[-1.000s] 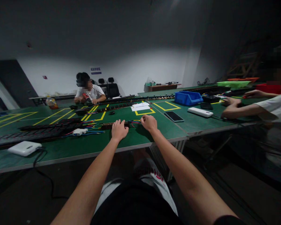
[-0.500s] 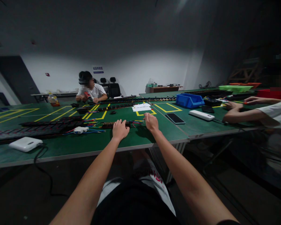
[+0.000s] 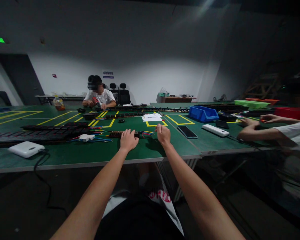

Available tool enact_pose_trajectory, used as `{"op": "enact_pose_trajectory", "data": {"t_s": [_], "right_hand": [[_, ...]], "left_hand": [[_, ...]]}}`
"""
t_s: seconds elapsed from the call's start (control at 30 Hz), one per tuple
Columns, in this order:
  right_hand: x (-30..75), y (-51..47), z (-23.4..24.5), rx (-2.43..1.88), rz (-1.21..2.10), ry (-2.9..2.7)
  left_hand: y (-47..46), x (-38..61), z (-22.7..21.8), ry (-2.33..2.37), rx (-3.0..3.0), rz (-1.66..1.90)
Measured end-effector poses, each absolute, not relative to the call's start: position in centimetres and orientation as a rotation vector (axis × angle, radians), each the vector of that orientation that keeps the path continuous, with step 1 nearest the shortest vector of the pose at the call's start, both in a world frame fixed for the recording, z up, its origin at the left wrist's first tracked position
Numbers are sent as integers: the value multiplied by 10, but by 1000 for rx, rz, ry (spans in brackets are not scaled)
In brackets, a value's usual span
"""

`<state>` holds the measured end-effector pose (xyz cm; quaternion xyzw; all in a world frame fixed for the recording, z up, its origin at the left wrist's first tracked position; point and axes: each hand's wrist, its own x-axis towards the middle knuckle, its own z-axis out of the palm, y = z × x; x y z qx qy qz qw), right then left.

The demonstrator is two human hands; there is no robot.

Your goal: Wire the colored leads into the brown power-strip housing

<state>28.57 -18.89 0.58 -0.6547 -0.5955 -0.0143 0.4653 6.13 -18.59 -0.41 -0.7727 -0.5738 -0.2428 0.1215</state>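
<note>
head: wired strip (image 3: 115,134) at left grip (image 3: 129,140)

blue bin (image 3: 203,113) | phone (image 3: 187,132) | white power bank (image 3: 26,149) | white papers (image 3: 152,117)

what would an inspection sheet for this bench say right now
surface: green table, yellow tape boxes
job's things: dark strip with coloured wires at its right end
clutter: phone, white power bank, second white power bank, blue bin, papers, black strips
hands: left hand on the dark strip, right hand beside the coloured wires, grip unclear
cables: black cable hangs off the edge
surroundings: co-worker opposite, another person's arm at right
</note>
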Motion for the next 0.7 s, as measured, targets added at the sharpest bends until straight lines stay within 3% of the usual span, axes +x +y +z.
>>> {"op": "enact_pose_trajectory", "data": {"t_s": [0.27, 0.7], "right_hand": [[282, -192, 3, -1636, 199, -1602], [280, -194, 5, -1676, 146, -1602]], "left_hand": [[-184, 59, -5, -1655, -2242, -676], [-181, 57, -5, -1652, -2282, -690]]}}
